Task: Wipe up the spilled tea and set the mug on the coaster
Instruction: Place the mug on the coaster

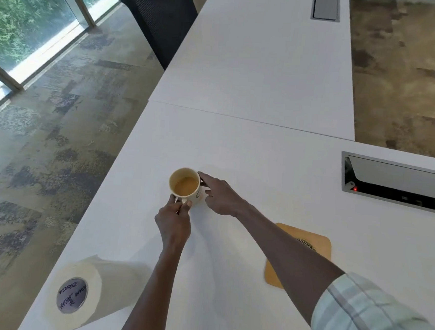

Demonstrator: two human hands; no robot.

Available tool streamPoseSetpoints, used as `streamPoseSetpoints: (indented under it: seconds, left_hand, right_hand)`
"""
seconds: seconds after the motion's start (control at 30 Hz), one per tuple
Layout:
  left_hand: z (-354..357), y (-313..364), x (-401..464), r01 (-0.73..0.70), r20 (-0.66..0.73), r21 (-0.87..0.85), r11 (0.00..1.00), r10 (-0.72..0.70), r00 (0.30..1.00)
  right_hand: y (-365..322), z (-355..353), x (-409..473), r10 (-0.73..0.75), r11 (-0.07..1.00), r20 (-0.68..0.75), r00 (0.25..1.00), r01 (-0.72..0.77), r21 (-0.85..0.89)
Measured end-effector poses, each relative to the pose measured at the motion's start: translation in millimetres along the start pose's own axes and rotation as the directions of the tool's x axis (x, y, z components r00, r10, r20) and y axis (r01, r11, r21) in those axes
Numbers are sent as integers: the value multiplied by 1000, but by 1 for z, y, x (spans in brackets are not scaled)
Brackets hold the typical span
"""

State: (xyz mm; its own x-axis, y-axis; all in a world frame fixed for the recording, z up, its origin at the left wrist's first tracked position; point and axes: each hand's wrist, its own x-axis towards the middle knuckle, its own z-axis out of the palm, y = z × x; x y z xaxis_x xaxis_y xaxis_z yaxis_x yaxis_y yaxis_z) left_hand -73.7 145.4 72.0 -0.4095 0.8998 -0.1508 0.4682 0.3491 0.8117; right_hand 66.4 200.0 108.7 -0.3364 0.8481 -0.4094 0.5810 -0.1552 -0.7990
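Tea mug point(185, 185) handle is pinched by left hand point(174, 221). Its far side is touched by right hand point(219, 194), fingers spread. Coaster point(298, 258) lies near, apart.

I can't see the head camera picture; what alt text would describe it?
A person's left hand pinches the handle of a cream ceramic mug of milky tea on a long white table, while the right hand touches the mug's far side with straight fingers. A tan square coaster lies to the right, a white paper towel roll near the front edge.
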Motion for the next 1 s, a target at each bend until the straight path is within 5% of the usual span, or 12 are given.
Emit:
streamPoseSetpoints:
  seconds: [1.0]
  left_hand:
    - [80, 66, -189, -187, 336, -36, 982, 188, 923]
  right_hand:
    - [125, -73, -209, 55, 989, -274, 960, -16, 144]
